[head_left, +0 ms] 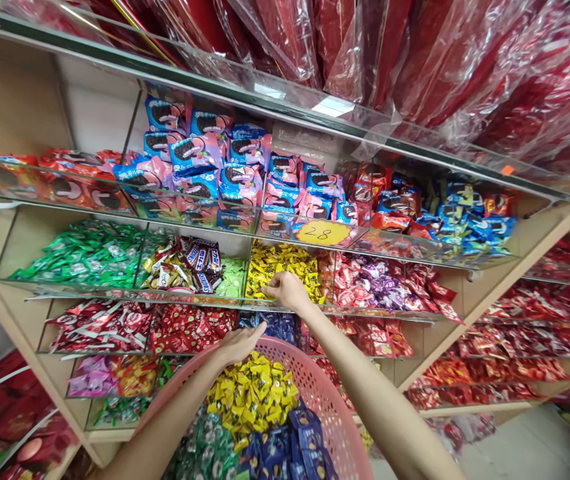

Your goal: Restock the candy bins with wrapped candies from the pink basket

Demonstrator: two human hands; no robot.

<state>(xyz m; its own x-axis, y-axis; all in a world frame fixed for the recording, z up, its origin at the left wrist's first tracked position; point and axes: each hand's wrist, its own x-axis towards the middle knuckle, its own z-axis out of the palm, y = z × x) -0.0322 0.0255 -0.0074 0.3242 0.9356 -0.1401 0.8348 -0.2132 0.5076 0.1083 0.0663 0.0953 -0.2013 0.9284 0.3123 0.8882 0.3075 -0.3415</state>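
My right hand (287,291) is at the front of a shelf compartment of yellow wrapped candies (292,260), its fingers curled together; what they hold, if anything, is hidden. Lower down, my left hand (242,342) is held over the far rim of a pink perforated basket (337,400), fingers stretched out. Inside the basket lie yellow candies (252,393), dark blue packets (282,450) and green ones (205,443).
Left of the yellow compartment are green candies (89,253) and Snickers bars (202,263). Blue and pink cookie packs (197,153) fill the shelf above, behind a glass edge with a yellow "28" tag (325,233). Red plastic-wrapped goods (415,60) lie on top.
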